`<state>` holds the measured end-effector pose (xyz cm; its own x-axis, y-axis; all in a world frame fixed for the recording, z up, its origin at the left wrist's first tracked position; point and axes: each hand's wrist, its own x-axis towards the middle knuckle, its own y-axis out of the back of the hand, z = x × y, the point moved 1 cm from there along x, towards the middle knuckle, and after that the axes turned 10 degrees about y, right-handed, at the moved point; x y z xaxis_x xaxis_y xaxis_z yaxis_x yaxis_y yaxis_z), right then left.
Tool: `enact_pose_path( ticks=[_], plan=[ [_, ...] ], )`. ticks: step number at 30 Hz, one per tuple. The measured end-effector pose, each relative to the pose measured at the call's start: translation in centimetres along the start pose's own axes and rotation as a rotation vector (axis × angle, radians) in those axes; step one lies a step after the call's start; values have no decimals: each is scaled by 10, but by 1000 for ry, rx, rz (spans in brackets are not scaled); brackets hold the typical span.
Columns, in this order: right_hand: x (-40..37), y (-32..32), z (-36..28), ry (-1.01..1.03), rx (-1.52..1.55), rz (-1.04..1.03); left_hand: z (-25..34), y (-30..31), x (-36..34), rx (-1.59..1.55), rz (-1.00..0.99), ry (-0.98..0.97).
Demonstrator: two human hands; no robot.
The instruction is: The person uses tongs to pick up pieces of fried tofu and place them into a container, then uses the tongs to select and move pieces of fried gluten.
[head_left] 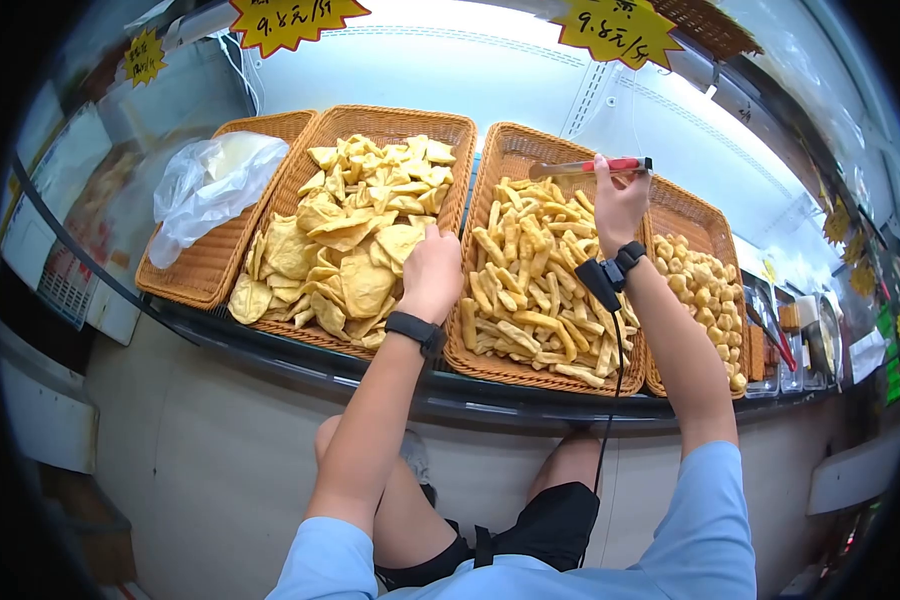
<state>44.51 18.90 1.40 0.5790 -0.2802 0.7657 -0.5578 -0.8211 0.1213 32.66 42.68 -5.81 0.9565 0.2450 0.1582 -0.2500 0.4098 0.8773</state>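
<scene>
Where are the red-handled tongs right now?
In the head view, the tongs are right of centre, held up in the right hand over the far end of the basket of fried sticks, beside the basket of round puffs.

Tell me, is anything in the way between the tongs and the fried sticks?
Nothing visible. The right hand holds the tongs over the fried sticks, with only air between. The left hand rests on the flat fried pieces beside them.

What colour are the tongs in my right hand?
Mostly red tongs, paler at one end; head view.
</scene>
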Motion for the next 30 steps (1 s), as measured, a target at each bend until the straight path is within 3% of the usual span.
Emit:
enact_pose_path(
  ticks=[2, 5, 8, 12, 17, 24, 30],
  plan=[
    [-4, -2, -10, -32, 39, -24, -2, -1, -1, -13, 13, -9],
    [-3, -8, 5, 74, -62, 25, -2, 0, -2, -87, 25, 12],
    [-2, -7, 1, 36, 112, 78, -1, 1, -3, -68, 14, 16],
    [2, 1, -4, 16, 38, 83, -1, 2, -3, -64, 9, 15],
    [13, 12, 14, -36, 176, 105, -2, 3, -4, -73, 7, 15],
    [33, 55, -34, -35, 398, 172, -2, 0, 0, -25, -6, 1],
    [38, 123, -72, -106, 418, 109, -3, 1, -2, -42, 5, -9]
  ],
)
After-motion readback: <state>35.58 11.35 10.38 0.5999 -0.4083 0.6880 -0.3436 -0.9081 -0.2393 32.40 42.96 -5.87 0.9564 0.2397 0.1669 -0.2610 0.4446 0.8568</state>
